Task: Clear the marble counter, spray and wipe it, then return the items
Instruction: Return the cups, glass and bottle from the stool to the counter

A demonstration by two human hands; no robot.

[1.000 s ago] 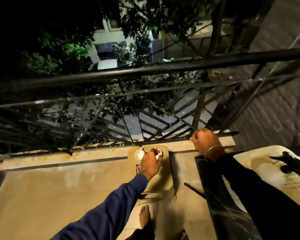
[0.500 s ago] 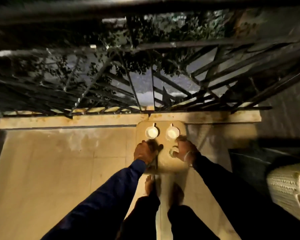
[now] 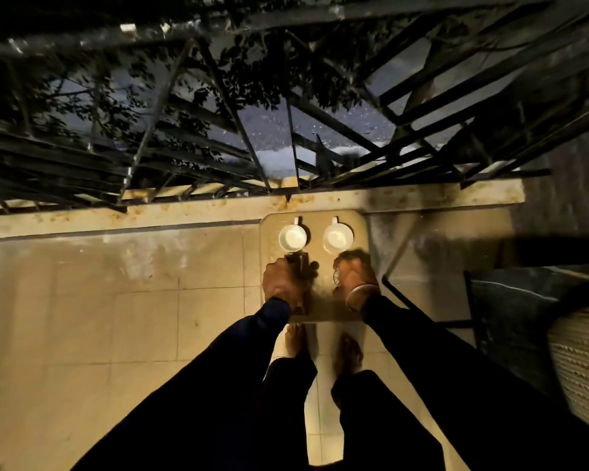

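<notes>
A beige tray (image 3: 359,229) with rounded corners lies on the tiled floor by the railing. Two white cups (image 3: 292,237) (image 3: 337,236) stand side by side at its far end, handles toward the railing. My left hand (image 3: 281,282) is over the tray's left half, its fingers closed around a small dark object (image 3: 302,266) that I cannot identify. My right hand (image 3: 356,277), with a bangle at the wrist, is curled around a small clear glass (image 3: 336,277) on the right half. The dark marble counter (image 3: 524,294) is at the right edge.
A black metal railing (image 3: 238,130) runs along the balcony edge just beyond the tray, above a stained ledge (image 3: 150,212). My bare feet (image 3: 347,355) stand right behind the tray. A white woven thing (image 3: 582,362) sits on the counter at the right. Tiled floor (image 3: 116,300) spreads to the left.
My right hand has come down from the counter edge to the tray. A second cup and a glass now stand there. The view has tilted down and moved closer.
</notes>
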